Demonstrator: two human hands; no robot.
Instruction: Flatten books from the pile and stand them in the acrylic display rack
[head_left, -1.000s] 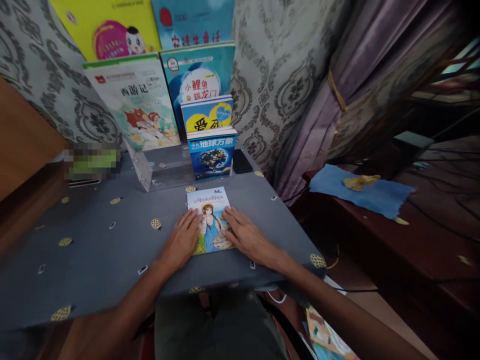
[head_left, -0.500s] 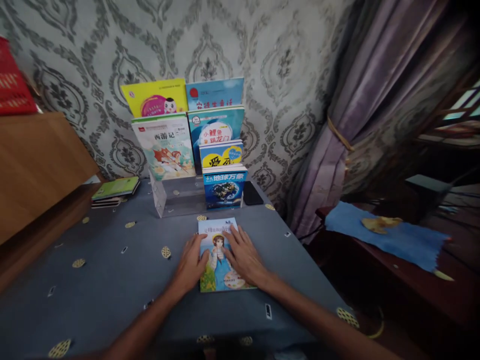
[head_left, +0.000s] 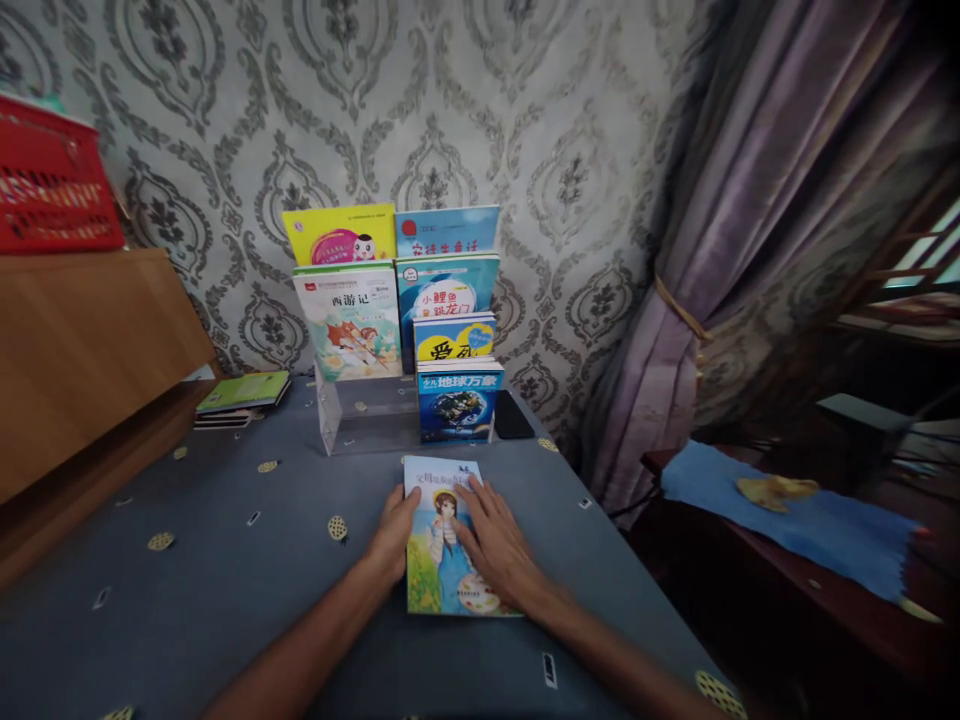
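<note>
On my remote feed, a children's paperback (head_left: pixel 444 565) lies on the patterned tablecloth (head_left: pixel 262 600); the right hand (head_left: pixel 496 540) spreads open across it; the left hand (head_left: pixel 391 535) cups its left edge, grip unclear. Uneven pressure could skew it.

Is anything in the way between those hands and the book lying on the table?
No, nothing visible. The right hand lies on the book, and the left hand is at its left edge. The clear stand sits farther back.
</note>
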